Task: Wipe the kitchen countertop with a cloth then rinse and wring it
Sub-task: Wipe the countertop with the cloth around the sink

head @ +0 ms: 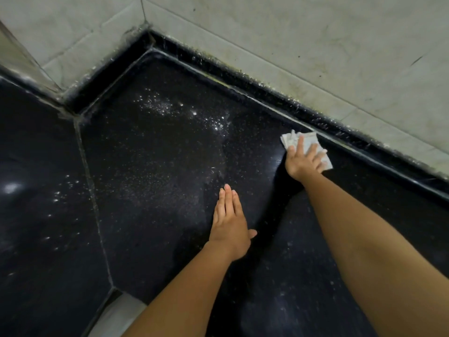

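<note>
Dark, glossy speckled surface (150,190) is seen from above, filling most of the head view. Pale folded cloth (309,139) is found at the far right of the surface, lying against the low black raised edge (267,88) that runs along the foot of the tiled wall (315,57). The right hand (303,160) is laid on top of the cloth, palm down, with the fingers spread and pressed onto the fabric; the cloth's crumpled upper left corner and its lower right corner are left showing past the fingers. The cloth is not bunched inside the hand. The left hand (230,224) is set flat on the bare surface nearer the body, fingers straight and held together, thumb out to the right; nothing is held in it. The two hands are kept well apart, the left lower and toward the middle, the right farther out by the wall. A scatter of bright white specks (189,115) is noted on the surface toward the back corner, left of the cloth, with a smoother, darker streak beside the right wrist. A thin grey seam (93,190) is seen crossing the surface at the left, running from the corner toward the front edge. Grime is visible along the joint between raised edge and wall.
</note>
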`<state>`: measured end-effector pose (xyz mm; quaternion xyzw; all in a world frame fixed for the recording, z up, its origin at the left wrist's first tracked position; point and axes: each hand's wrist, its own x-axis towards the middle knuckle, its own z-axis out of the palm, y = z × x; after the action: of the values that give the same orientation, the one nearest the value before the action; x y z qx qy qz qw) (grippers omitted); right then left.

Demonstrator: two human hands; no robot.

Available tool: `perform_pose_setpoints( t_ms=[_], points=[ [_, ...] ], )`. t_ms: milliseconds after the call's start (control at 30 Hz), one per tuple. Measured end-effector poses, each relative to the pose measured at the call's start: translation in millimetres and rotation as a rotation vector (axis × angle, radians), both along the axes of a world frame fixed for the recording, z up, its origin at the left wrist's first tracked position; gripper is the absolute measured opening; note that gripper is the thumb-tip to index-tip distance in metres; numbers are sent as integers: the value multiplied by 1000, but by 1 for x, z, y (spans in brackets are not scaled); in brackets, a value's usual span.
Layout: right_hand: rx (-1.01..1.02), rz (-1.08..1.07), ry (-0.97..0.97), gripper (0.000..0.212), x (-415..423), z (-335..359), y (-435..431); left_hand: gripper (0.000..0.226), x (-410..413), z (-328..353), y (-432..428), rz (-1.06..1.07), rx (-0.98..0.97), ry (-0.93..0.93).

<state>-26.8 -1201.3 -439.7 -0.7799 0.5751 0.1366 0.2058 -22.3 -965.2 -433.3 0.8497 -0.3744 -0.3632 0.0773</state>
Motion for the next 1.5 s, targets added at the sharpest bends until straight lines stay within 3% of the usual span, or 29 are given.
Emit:
perform_pose_setpoints(
  t_ms=[200, 367, 433, 500, 700, 933, 1033, 1233, 1500],
  points=[
    [67, 434, -52, 54, 56, 2, 59, 100, 7, 4, -1, -57, 35, -23],
    [-53, 706, -67, 52, 38, -1, 68, 85, 46, 21, 14, -46, -151, 211],
    [-117, 678, -41, 52, 28, -3, 54, 72, 85, 25, 29, 84, -334, 186],
    [-142, 550, -27, 53, 23, -4, 39, 65, 134, 22, 47, 222, -428, -14],
    [-253, 274, -47, 64, 39, -13, 11, 75, 262, -6, 100, 407, -117, -379],
    [-240, -252, -165, 54, 108, -22, 14, 73, 313, -19, 122, 274, -30, -511],
    [-214, -360, -149, 54, 138, -19, 19, 74, 315, -21, 124, 240, -3, -503],
    [-154, -227, -179, 56, 200, -19, 52, 76, 318, -17, 124, 215, 10, -509],
    [-103, 230, -222, 56, 260, -16, 93, 75, 315, -22, 123, 244, -35, -510]
  ],
)
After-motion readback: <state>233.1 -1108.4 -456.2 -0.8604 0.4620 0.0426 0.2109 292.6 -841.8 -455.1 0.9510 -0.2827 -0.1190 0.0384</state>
